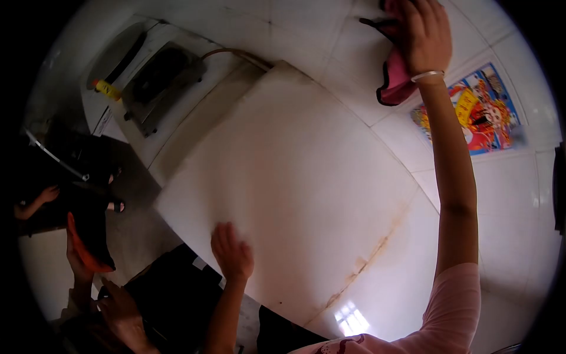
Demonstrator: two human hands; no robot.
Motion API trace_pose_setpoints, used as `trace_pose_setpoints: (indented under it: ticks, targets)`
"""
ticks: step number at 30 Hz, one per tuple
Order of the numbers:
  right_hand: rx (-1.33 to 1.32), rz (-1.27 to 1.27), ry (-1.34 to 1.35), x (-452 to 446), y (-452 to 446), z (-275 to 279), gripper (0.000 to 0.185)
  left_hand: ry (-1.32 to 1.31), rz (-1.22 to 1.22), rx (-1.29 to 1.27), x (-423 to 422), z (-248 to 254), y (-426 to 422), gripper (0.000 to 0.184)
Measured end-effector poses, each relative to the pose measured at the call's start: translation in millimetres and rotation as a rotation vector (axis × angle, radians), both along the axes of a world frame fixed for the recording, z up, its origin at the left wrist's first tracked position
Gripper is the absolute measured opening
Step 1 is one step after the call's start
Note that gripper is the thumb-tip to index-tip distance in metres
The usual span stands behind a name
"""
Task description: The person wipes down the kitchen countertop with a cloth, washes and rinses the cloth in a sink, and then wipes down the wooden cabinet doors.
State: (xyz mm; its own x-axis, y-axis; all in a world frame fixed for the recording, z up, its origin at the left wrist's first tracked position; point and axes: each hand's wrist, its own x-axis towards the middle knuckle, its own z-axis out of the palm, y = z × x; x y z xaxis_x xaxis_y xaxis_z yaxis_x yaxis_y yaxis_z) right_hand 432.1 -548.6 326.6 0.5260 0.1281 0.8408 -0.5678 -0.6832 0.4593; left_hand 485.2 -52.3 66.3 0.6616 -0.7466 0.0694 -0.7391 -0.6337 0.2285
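Note:
My right hand (427,38), a bracelet at its wrist, reaches up to the white tiled wall. It presses a pink cloth (400,74) with dark edging against the tiles, and part of the cloth is hidden under the palm. My left hand (233,251) rests near the front edge of the white countertop (295,165), its fingers stretched out and holding nothing. A brown-stained seam crosses the counter to the right of that hand.
On the wall hangs a colourful poster (483,112), partly behind my right forearm. A gas stove (162,79) with a hose and a yellow bottle (108,89) stand at the far left. Another person's hands (121,310) are at lower left, with an orange-and-black cloth (85,251).

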Motion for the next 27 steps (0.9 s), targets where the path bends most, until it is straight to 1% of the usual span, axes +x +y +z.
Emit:
trace_pose_setpoints:
  ticks: [1,3,5,6,7,9,10,11,12,13,15,16,17,19,21,23,25,27]
  targets:
    - [0.033,0.019,0.079,16,-1,-13,0.026,-0.001,0.018,0.024,0,1,3,0.057]
    - [0.083,0.089,0.109,46,-7,-46,0.026,-0.004,-0.009,-0.014,1,5,1,0.056]
    - [0.161,0.167,0.299,69,-15,-89,0.027,0.0,0.004,-0.006,2,10,1,0.055]
    - [0.25,0.136,0.455,80,-28,-115,0.042,0.002,0.006,0.012,2,10,1,0.055]
    - [0.26,0.153,0.462,85,-28,-146,0.042,0.004,0.006,0.027,2,10,1,0.054]
    - [0.6,0.085,0.681,88,-22,-213,0.041,0.009,0.01,0.029,2,10,2,0.054]
    - [0.606,0.098,0.681,88,-15,-244,0.041,0.003,-0.006,0.015,3,9,3,0.054]
    - [0.697,0.09,0.62,87,-6,-273,0.04,-0.004,-0.019,0.001,4,8,3,0.054]
    - [0.791,0.08,0.564,89,4,-285,0.04,0.011,-0.011,0.039,4,9,2,0.053]
    - [0.793,0.093,0.569,101,4,-292,0.04,0.012,0.002,0.045,6,9,0,0.053]
    - [0.815,0.021,0.46,123,8,-302,0.04,0.018,-0.012,0.021,5,11,0,0.053]
    - [0.869,0.098,0.409,133,18,-301,0.038,0.022,-0.007,0.017,5,11,1,0.054]
    - [0.884,0.105,0.404,144,34,-303,0.038,0.016,-0.005,0.034,5,11,2,0.054]
    - [0.803,0.37,0.547,169,68,-301,0.036,0.036,-0.021,0.015,5,10,3,0.053]
    - [0.841,0.613,0.558,184,134,-299,0.035,0.039,-0.011,0.011,6,8,2,0.053]
    - [0.777,0.746,0.693,186,218,-272,0.032,0.046,-0.014,-0.027,6,10,1,0.054]
    - [0.768,0.894,0.781,184,296,-264,0.03,0.028,0.001,-0.02,5,7,2,0.055]
    - [0.904,1.089,0.68,182,371,-287,0.03,0.015,-0.005,-0.085,1,-4,5,0.055]
